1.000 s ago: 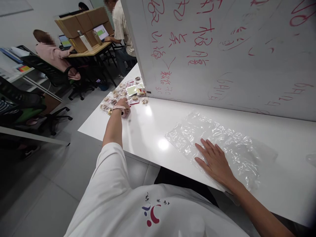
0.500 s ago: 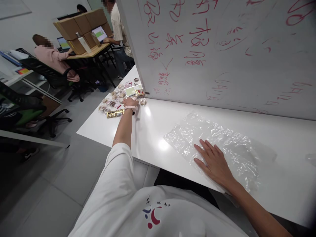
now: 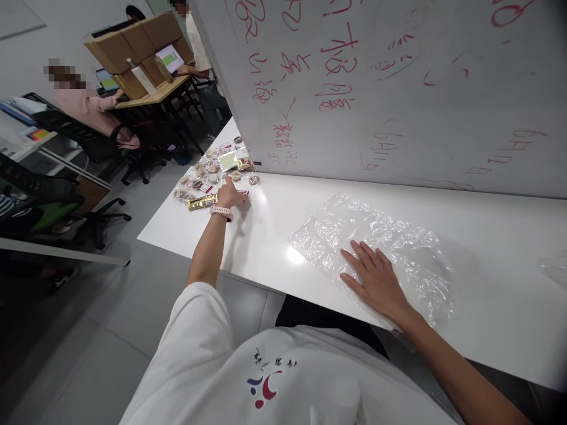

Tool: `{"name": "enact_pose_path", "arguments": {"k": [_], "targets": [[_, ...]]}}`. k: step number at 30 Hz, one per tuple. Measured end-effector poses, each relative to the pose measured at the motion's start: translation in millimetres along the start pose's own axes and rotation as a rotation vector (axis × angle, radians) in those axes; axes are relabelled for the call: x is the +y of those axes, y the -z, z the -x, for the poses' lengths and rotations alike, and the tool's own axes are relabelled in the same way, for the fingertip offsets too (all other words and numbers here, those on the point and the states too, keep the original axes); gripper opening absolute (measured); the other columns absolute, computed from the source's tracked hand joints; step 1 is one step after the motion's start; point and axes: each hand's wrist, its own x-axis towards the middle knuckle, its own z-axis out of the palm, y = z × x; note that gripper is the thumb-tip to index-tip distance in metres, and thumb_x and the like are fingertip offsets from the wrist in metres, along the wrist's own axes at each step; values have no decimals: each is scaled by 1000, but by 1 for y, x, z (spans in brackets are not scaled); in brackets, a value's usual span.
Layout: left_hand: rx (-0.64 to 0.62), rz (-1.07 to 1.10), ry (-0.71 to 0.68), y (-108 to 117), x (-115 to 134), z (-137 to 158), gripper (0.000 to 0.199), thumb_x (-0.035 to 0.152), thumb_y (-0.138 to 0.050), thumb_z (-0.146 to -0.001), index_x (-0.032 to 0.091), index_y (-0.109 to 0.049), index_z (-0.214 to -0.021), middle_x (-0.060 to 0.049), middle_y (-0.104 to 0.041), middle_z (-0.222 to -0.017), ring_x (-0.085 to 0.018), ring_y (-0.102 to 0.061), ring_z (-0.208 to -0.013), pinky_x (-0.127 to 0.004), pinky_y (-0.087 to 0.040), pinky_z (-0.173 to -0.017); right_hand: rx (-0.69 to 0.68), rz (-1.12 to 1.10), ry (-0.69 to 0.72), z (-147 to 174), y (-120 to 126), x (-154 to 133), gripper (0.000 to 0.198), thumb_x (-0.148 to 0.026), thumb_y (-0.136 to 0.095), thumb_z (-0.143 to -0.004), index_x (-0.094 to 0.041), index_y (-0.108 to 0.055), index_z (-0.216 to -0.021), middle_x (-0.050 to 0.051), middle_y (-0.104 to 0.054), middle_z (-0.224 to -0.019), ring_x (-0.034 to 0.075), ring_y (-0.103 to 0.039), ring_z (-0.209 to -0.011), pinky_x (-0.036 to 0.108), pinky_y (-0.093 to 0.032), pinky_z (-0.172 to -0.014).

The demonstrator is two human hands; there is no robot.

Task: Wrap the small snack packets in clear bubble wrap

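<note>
My left hand (image 3: pixel 229 195), wearing a pink wristband (image 3: pixel 221 212), is stretched out over the far left part of the white table (image 3: pixel 270 236). Its fingers are closed on a small packet with red marks (image 3: pixel 244 193), which sticks out on the right side; the grip itself is partly hidden. Around this hand lie several small wrapped snacks (image 3: pixel 212 168) and a long gold packet (image 3: pixel 202 202). On a crumpled clear plastic bag (image 3: pixel 328 230), which lies flat before me, rests my right hand (image 3: pixel 376 280), palm down with its fingers spread.
A whiteboard (image 3: pixel 390 130) with red writing stands upright along the table's back edge. Another bit of clear plastic (image 3: pixel 553 268) lies at the right. Beyond the table's left end, two people sit at a desk (image 3: pixel 163 94) with laptops and cardboard boxes. Office chairs (image 3: pixel 84 136) stand left.
My left hand has drawn back slightly from the snacks, and a red-marked packet now shows beside it. My right hand remains on the bag. The view has shifted a little.
</note>
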Motion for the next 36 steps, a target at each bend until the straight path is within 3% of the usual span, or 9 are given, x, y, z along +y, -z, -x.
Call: {"name": "enact_pose_path", "arguments": {"k": [3,7,10,14,19,23,27,33,36], "targets": [[70,34,-176,19,15,55,86,35,-73,-73,13,-32,-145,-14,-67,-108,-34,-62,-105,-41,-48,-86,-29,-20,2,-2,1,-2,61,-52,-37,-102,-34,-24,-158,4,-25,-165,28,-21,-153,53,-21,-122],[-26,122,-616,23,77,138,84,44,-73,-76,19,-32,-145,-12,-64,-110,-29,-60,-101,-42,-47,-87,-81,-76,34,-6,2,-1,61,-57,-38,-100,-32,-34,-155,4,-29,-164,26,-22,-152,50,-24,-123],[-168,101,-925,-6,131,196,82,42,-75,-76,20,-32,-143,-14,-62,-114,-31,-56,-104,-42,-48,-86,-123,-135,71,-1,10,9,63,-62,-42,-97,-29,-43,-151,5,-35,-161,26,-29,-150,49,-26,-122],[-262,-70,-1102,-59,177,247,75,30,-72,-78,17,-34,-142,-17,-59,-117,-33,-52,-109,-39,-48,-81,-119,-147,-21,29,31,28,65,-67,-48,-93,-28,-51,-145,7,-41,-158,29,-33,-148,52,-29,-120],[-315,-44,-1316,-86,186,255,88,32,-71,-81,22,-20,-152,-16,-55,-128,-31,-53,-113,-42,-44,-93,-99,-196,-146,70,45,40,68,-65,-50,-92,-27,-47,-149,7,-38,-159,30,-30,-149,54,-28,-119],[-361,33,-1204,-84,176,246,105,34,-77,-75,21,-11,-156,-16,-57,-125,-32,-54,-113,-44,-45,-93,-63,-253,-166,78,39,40,66,-66,-49,-93,-29,-48,-148,5,-36,-160,28,-27,-151,54,-23,-122],[-327,98,-1191,-77,172,252,93,36,-73,-81,21,-17,-154,-16,-57,-128,-31,-53,-116,-44,-45,-95,-44,-253,-171,76,34,40,64,-66,-51,-92,-31,-50,-146,4,-37,-160,27,-27,-151,54,-23,-122],[-374,-39,-1391,-77,194,260,67,21,-67,-82,20,-37,-142,-14,-57,-129,-29,-50,-120,-40,-44,-98,-45,-264,-170,75,37,39,62,-60,-55,-92,-29,-52,-145,5,-37,-160,27,-28,-150,54,-23,-122],[-365,-85,-1301,-85,203,263,66,31,-69,-82,17,-40,-140,-16,-58,-122,-31,-53,-114,-40,-47,-91,-24,-310,-174,75,39,37,62,-60,-56,-92,-28,-51,-145,6,-40,-158,28,-30,-149,54,-24,-122]]}}
